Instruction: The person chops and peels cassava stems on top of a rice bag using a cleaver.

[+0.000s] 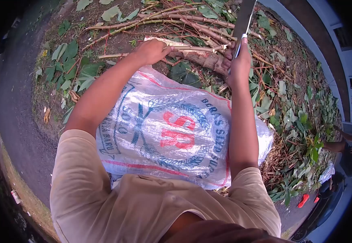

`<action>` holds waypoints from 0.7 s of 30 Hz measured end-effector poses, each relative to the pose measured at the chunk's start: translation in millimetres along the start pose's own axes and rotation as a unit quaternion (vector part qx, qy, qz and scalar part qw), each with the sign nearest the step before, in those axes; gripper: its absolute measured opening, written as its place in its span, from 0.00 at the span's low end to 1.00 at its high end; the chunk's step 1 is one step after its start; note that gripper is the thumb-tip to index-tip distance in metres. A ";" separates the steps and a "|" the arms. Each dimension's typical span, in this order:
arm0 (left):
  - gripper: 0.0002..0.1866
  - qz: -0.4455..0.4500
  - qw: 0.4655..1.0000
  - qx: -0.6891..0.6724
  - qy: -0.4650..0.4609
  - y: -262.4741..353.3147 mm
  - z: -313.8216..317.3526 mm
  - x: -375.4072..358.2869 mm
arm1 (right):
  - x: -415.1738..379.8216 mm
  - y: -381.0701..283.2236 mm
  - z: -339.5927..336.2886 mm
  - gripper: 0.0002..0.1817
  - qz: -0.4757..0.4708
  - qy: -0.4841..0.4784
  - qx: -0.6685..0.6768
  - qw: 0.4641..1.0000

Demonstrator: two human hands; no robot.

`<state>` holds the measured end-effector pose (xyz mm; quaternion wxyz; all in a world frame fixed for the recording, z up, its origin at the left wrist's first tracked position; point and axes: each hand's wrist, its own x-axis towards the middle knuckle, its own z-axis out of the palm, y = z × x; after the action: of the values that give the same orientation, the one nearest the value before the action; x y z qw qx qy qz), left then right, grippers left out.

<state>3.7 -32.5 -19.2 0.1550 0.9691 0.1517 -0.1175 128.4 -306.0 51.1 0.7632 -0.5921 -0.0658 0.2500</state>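
Observation:
My left hand [151,52] is closed round a thin, pale brown stem [196,48] that lies across a thick piece of wood [208,61]. The stem's far end is close to my right hand [239,60]. That hand grips a machete [244,20], its wide blade raised and pointing away from me, with a bright edge on the right side. My fingers cover most of its handle. Over my lap spreads a white woven sack [176,129] with red and blue print, just below the wood.
Several long cut stems [164,18] lie beyond the wood. Green leaves [70,60] litter the soil on the left, and more leaf litter and chips [289,133] cover the right. A paved strip [18,101] runs along the left. Another person [346,150] is at the right edge.

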 end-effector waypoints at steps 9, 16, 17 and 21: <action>0.36 0.016 0.999 0.031 -0.010 4.5 11.6 9.2 | -11.3 63.6 2.7 0.28 -0.263 -0.026 -0.067 0.962; 0.54 -0.067 0.992 0.046 0.092 -24.2 -12.3 -7.0 | 7.5 142.7 -5.9 0.41 0.045 -0.056 -0.399 0.914; 0.54 -0.104 0.994 0.016 0.004 -38.7 -33.7 -14.4 | 14.4 141.0 -12.3 0.41 0.040 -0.055 -0.396 0.916; 0.52 -0.191 0.954 -0.002 -0.230 -91.8 -52.6 -33.5 | -3.2 88.8 -1.6 0.31 0.168 -0.068 -0.162 0.970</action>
<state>-48.1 59.7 14.4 0.1624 0.8683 0.2945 -0.3646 99.4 -293.4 -31.9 0.5978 -0.6924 -0.0569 0.3999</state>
